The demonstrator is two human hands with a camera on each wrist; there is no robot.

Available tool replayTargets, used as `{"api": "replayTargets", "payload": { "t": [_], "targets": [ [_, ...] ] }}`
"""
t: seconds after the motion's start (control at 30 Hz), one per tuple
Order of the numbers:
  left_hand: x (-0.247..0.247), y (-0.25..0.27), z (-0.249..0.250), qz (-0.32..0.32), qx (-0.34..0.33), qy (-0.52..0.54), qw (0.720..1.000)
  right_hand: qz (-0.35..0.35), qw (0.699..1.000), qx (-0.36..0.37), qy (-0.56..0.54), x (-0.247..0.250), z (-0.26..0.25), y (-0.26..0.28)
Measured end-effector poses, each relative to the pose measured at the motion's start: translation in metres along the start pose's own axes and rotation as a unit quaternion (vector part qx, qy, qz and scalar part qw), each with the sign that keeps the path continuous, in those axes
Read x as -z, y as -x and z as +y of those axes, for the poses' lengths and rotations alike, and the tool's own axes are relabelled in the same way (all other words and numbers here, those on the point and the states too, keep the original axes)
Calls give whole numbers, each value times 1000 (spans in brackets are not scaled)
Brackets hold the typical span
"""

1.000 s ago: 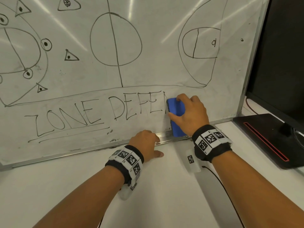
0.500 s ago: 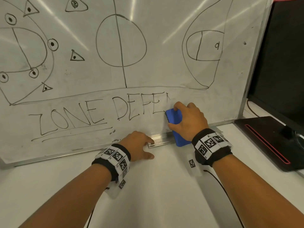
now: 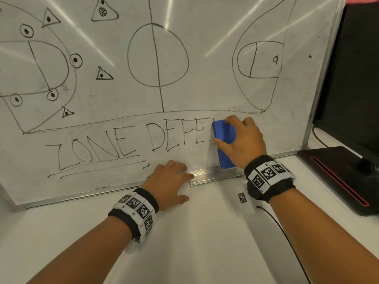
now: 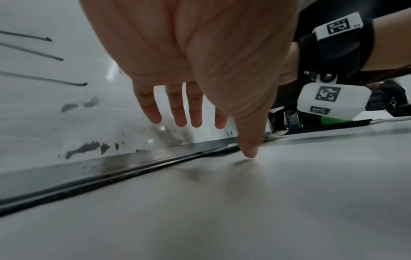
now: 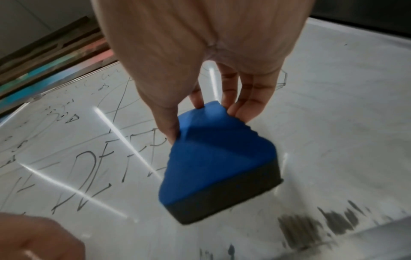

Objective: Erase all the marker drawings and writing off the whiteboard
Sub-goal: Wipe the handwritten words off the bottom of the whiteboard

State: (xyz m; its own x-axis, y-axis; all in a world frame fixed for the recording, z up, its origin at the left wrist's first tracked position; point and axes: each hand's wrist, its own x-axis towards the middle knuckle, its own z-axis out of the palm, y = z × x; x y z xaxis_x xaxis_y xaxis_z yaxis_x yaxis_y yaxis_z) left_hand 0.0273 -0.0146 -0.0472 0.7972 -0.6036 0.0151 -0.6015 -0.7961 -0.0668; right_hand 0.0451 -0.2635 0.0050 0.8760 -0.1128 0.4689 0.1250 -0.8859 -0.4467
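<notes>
A whiteboard (image 3: pixel 205 95) leans at the back of the table, covered in black court drawings: a circle with a line through it (image 3: pixel 158 56), ovals, and dotted triangles. The writing "ZONE DEFE" (image 3: pixel 114 144) runs along its lower part. My right hand (image 3: pixel 246 140) grips a blue eraser (image 3: pixel 223 136) with a dark felt face (image 5: pixel 222 200) and holds it against the board just right of the last letter. My left hand (image 3: pixel 168 179) rests at the board's lower edge. Its straight fingers (image 4: pixel 177 112) touch the board and its thumb touches the table.
A metal tray (image 3: pixel 211 175) runs under the eraser. Ink smudges (image 4: pixel 89 147) mark the board's bottom edge. A black monitor base (image 3: pixel 338 177) stands close on the right. A black cable (image 3: pixel 287 238) trails over the white table (image 3: pixel 205 242).
The eraser slid down over the tray and has come back up beside the last letter. My left hand has stayed at the board's lower edge.
</notes>
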Motion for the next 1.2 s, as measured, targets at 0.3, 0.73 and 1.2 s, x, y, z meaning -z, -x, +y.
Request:
{"api": "replayTargets", "payload": {
  "t": [0.3, 0.73, 1.2],
  "targets": [
    [-5, 1, 12, -26, -22, -59, 998, -1, 1000, 11, 2, 0, 0, 3],
    [-8, 5, 0, -8, -31, -47, 998, 5, 1000, 30, 1, -3, 0, 2],
    [-2, -2, -1, 100, -40, -43, 993, 29, 999, 43, -9, -1, 1, -3]
  ]
}}
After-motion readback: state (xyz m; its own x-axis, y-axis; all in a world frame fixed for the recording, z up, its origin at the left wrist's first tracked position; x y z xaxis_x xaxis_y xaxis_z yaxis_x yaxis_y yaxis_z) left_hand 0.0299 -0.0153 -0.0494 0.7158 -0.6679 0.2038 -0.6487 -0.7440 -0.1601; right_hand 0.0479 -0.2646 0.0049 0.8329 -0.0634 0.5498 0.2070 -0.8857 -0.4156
